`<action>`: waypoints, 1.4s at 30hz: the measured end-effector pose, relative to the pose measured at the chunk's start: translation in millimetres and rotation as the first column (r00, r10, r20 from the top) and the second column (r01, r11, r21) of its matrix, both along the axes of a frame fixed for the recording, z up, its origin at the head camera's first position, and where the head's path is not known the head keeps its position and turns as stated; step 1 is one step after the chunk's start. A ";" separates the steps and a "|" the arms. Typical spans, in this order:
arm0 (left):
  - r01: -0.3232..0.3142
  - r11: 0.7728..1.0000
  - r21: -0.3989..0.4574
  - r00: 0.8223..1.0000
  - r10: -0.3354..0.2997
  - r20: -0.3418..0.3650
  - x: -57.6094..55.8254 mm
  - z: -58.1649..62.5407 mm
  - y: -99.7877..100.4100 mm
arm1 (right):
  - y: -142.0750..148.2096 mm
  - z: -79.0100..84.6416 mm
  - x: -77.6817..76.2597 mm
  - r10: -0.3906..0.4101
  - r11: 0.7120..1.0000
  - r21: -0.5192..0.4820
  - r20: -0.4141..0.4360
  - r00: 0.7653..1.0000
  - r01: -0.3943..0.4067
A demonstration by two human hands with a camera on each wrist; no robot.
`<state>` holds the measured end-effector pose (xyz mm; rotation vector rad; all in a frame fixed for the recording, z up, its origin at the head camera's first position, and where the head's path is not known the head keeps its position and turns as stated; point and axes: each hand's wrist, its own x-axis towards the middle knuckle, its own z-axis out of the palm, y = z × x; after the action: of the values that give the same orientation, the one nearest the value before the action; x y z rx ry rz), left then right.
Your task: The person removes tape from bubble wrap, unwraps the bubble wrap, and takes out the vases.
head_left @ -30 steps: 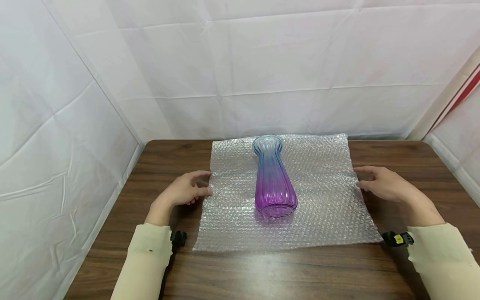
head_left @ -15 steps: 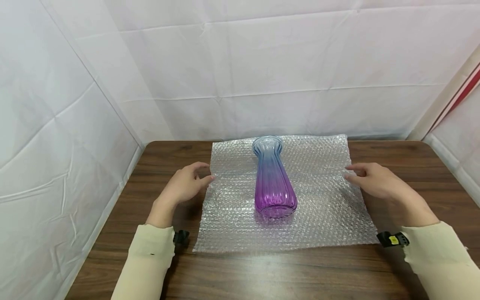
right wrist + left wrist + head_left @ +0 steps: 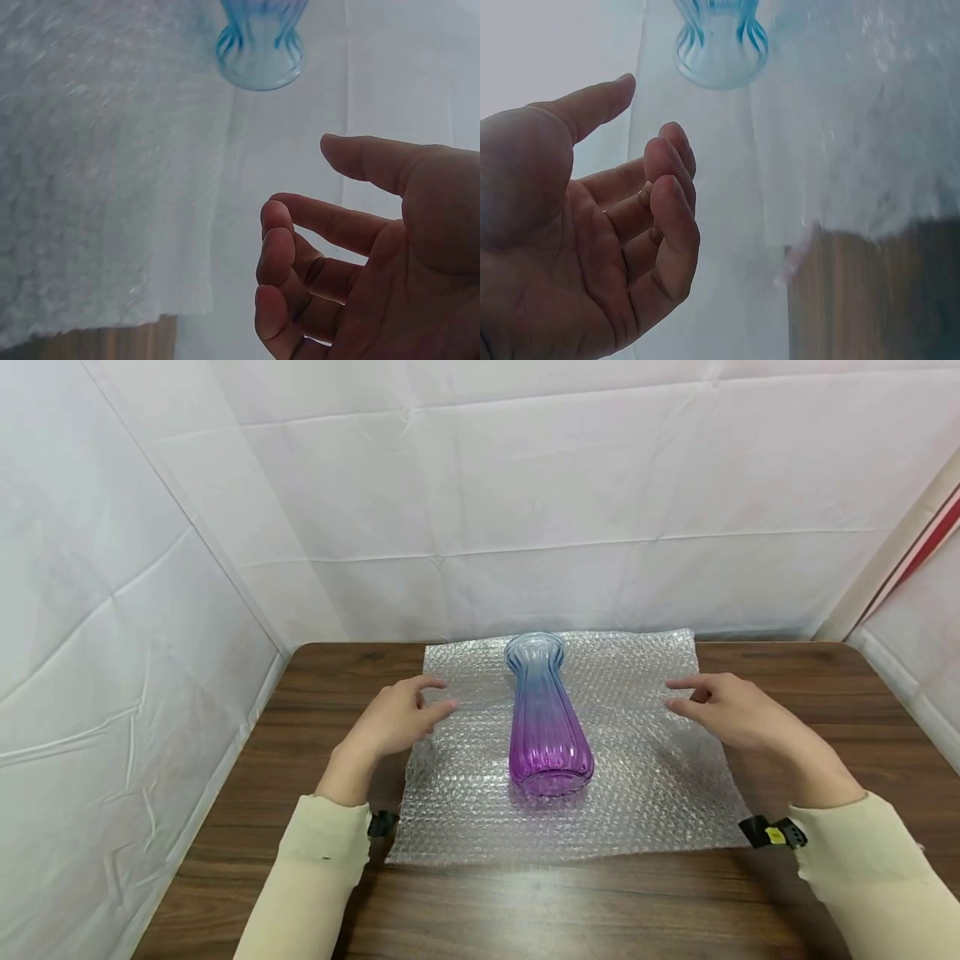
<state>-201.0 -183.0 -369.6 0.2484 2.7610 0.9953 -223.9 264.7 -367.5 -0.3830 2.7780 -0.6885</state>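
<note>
A ribbed glass vase point(image 3: 547, 718), blue at its mouth and purple at its base, lies on its side on a sheet of bubble wrap point(image 3: 637, 777). Its mouth points to the back wall. On the left, my left hand point(image 3: 393, 718) hovers over the wrap's left edge, thumb and fingers apart and nothing between them. My right hand point(image 3: 731, 710) hangs over the right edge in much the same way, also holding nothing. Both wrist views show loosely bent fingers with the vase's blue mouth point(image 3: 724, 56) beyond them, apart from either hand.
The bubble wrap covers the middle of a dark wooden table point(image 3: 487, 910). White cloth walls point(image 3: 540, 485) stand along the back and both sides. Each wrist wears a black strap point(image 3: 772, 832) just past a pale sleeve point(image 3: 862, 852).
Both hands have moved inward from the wrap's side edges toward the vase and risen slightly in the head view. The vase and bubble wrap have stayed in place.
</note>
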 end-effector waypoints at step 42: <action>-0.033 0.966 0.257 0.967 -0.034 0.253 -9.6 -27.9 82.1 | -106.5 -30.0 -2.8 0.080 0.914 -0.404 0.276 0.958 0.040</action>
<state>-210.6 -100.9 -397.5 0.1451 2.3985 1.2908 -226.6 158.2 -397.5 -0.3537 2.3439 -1.2186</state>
